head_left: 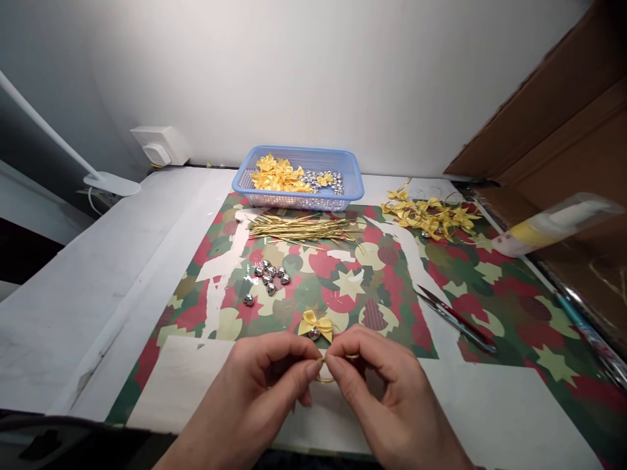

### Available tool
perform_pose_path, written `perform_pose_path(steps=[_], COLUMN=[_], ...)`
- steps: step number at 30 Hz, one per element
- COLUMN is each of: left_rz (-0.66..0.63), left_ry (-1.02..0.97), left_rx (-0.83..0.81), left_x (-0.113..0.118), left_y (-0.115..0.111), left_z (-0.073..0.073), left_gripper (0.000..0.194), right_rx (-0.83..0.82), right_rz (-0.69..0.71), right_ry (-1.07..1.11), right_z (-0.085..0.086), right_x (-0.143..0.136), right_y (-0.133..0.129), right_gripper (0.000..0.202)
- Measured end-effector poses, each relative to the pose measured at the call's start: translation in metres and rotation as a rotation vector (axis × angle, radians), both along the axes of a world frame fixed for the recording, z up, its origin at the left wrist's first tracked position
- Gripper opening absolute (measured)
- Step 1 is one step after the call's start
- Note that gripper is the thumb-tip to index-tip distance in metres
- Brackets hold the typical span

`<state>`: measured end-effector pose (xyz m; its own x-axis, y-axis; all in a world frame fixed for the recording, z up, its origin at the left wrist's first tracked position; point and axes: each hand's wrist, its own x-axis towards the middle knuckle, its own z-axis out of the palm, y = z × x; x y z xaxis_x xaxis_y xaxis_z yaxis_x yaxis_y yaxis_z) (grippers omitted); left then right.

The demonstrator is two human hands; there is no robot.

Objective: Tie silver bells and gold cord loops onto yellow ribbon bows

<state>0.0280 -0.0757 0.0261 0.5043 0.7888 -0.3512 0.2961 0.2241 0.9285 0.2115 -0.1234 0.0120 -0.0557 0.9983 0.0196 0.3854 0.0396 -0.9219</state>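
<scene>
At the front centre, my left hand (272,385) and my right hand (375,385) almost touch at the fingertips. Each pinches a part of a thin gold cord (324,380), which forms a small loop below the fingers. A yellow ribbon bow (316,321) with a silver bell (314,333) at its middle sits just beyond the fingertips. Several loose silver bells (270,274) lie farther back on the patterned sheet. Behind them is a bundle of gold cords (298,228).
A blue basket (355,194) at the back holds yellow bows and silver bells. Finished-looking bows with cords (431,215) lie back right, near a bottle (553,225). Scissors (460,320) rest at the right. A lamp (112,184) stands left; cardboard (553,111) rises at right.
</scene>
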Motion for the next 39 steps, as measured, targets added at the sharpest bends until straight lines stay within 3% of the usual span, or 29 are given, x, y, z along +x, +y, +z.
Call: perform_pose_path(steps=[5, 18, 25, 39], left_rz=[-0.004, -0.043, -0.002, -0.039], left_ry=[0.025, 0.06, 0.016, 0.049], left_rx=[-0.039, 0.07, 0.033, 0.061], left_x=[-0.001, -0.005, -0.004, -0.005], left_y=[0.004, 0.001, 0.002, 0.002], left_z=[0.004, -0.003, -0.003, 0.0], left_gripper=[0.027, 0.028, 0.022, 0.025], right_rx=[-0.009, 0.071, 0.065, 0.116], right_rz=[-0.003, 0.012, 0.018, 0.053], right_ry=[0.067, 0.042, 0.016, -0.066], right_z=[0.002, 0.003, -0.001, -0.008], right_x=[0.002, 0.002, 0.003, 0.005], right_y=[0.0, 0.001, 0.002, 0.003], right_gripper=[0.015, 0.019, 0.02, 0.023])
